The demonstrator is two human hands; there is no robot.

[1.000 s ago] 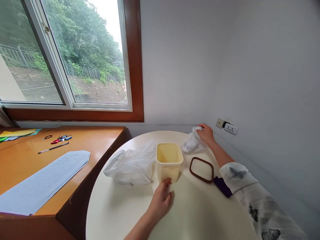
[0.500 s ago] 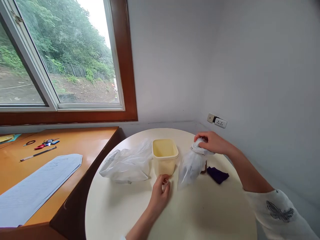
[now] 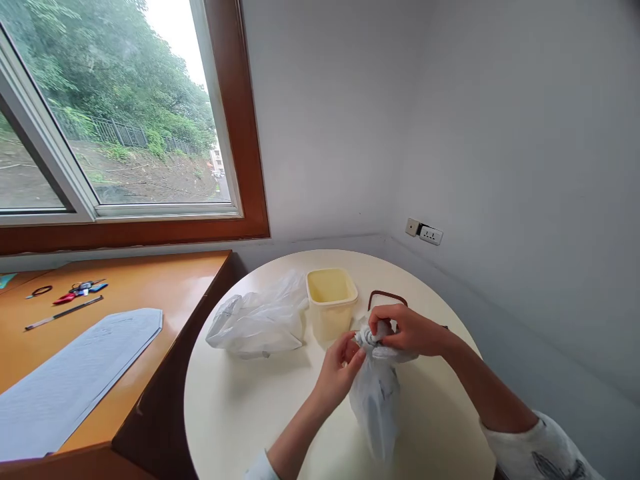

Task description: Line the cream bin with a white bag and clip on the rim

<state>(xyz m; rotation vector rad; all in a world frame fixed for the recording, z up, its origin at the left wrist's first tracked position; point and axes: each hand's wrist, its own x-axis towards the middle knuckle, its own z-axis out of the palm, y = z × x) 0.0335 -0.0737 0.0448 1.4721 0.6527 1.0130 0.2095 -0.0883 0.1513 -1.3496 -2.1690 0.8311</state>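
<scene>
A white plastic bag point(image 3: 376, 407), gathered and twisted into a knot at its top, hangs in front of me over the round table. My right hand point(image 3: 405, 329) pinches the knotted neck from above. My left hand point(image 3: 341, 370) grips the same knot from the left, thumb and fingers closed on it. What the bag holds is hidden. Just behind my hands a pale yellow square tub point(image 3: 332, 307) stands upright. Left of the tub lies a second, crumpled clear plastic bag point(image 3: 260, 320). A thin brown frame-like item point(image 3: 387, 294) shows partly behind my right hand.
The round cream table point(image 3: 240, 413) stands by the wall. An orange-brown desk point(image 3: 170, 273) at left carries papers point(image 3: 85, 373), a pen point(image 3: 64, 313), keys point(image 3: 83, 288) and a black loop point(image 3: 41, 291). A wall socket point(image 3: 431, 235) is at back right.
My right hand has brought the knotted bag left and toward me. My left hand has moved from the tub's front to the knot. The brown frame is more exposed; the dark cloth is now hidden.
</scene>
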